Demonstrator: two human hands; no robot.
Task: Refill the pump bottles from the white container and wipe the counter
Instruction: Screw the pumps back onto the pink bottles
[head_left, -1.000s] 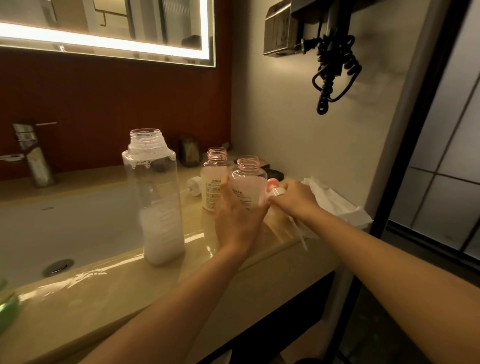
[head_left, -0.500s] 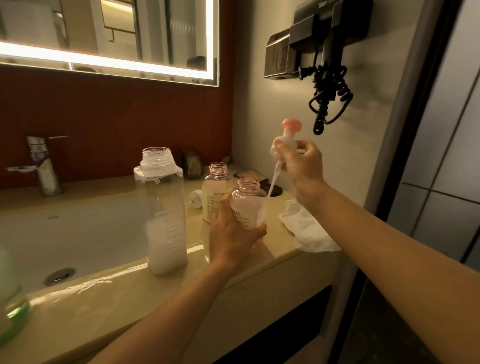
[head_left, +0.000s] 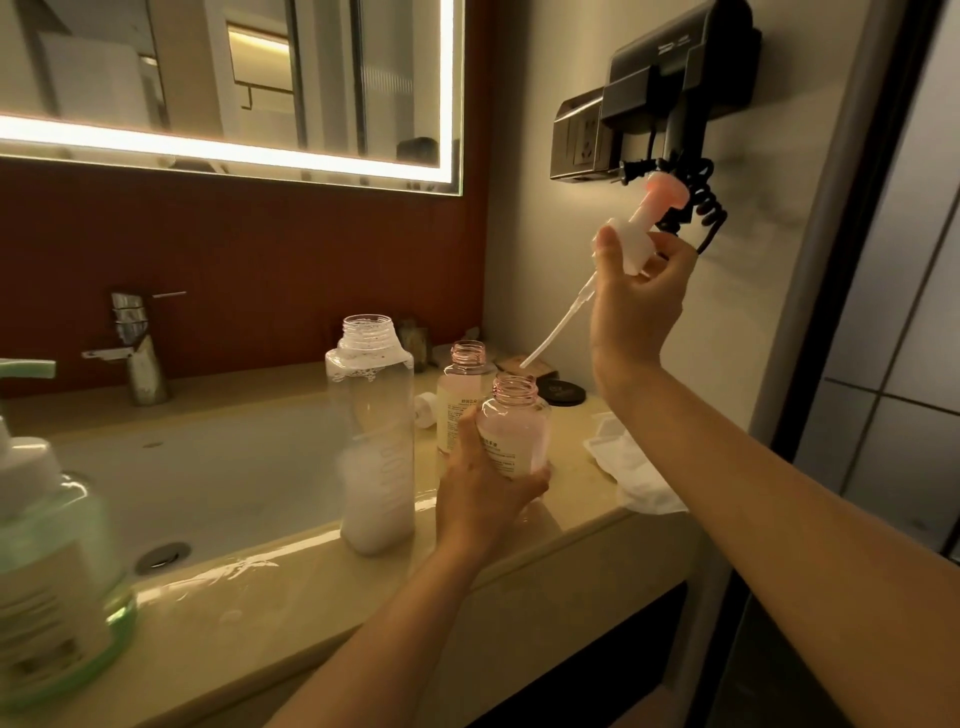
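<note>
My left hand grips a small pink bottle with an open neck, standing near the counter's front edge. My right hand holds a pump head with a pink top up in the air; its thin white tube slants down, and the tip hangs just above the pink bottle's mouth. A second open pink bottle stands just behind. To the left stands the tall clear container, uncapped, with white liquid filling its lower part.
A white cloth lies crumpled at the counter's right end. A green pump bottle stands at the near left. The sink basin and tap lie left. A white cap and dark lid rest behind. A hair dryer hangs on the wall.
My right hand picked the pump head up from the counter by the cloth and raised it high, then brought its tube tip over the pink bottle's mouth. My left hand kept its grip.
</note>
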